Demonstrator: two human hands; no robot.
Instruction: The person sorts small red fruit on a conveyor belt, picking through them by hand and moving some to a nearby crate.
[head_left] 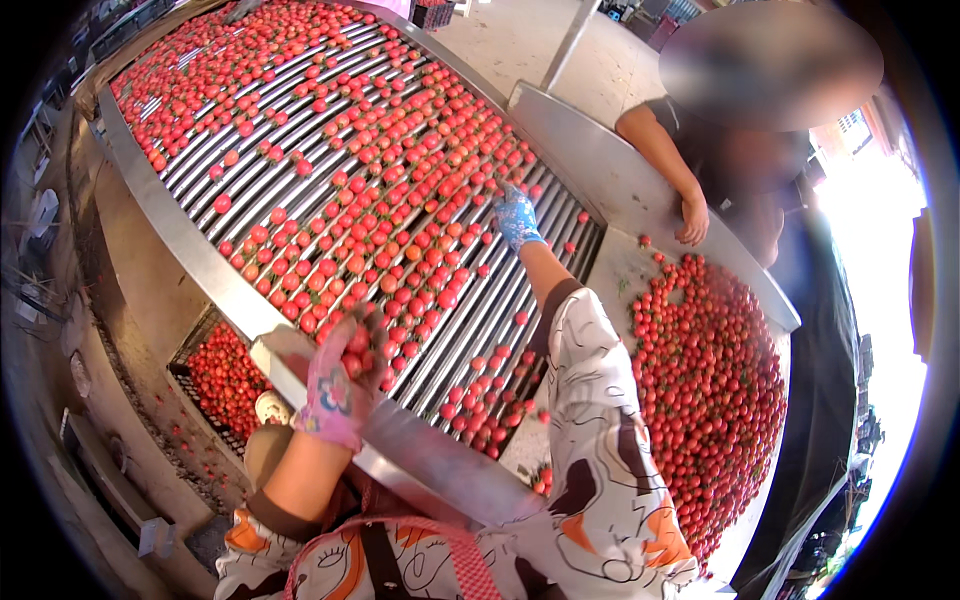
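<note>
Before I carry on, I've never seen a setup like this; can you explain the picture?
This single view comes from a fisheye camera on a person's head, looking down. No robot, just two gloved hands. Small round red tomatoes lie on a bed of shiny metal rollers. The left hand, in a pink patterned glove, seems to hold a few; the right hand, in a blue patterned glove, reaches over the rollers. More lie in a pale tray at right and a black crate at lower left.

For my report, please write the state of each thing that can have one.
Left hand: gloved, curled around tomatoes
Right hand: gloved, above roller bed
Roller bed: partly covered
Crate: filled with tomatoes
Metal tray: partly covered
Co-worker's hand: bare, at tray's edge
Tomatoes: mostly red
</note>
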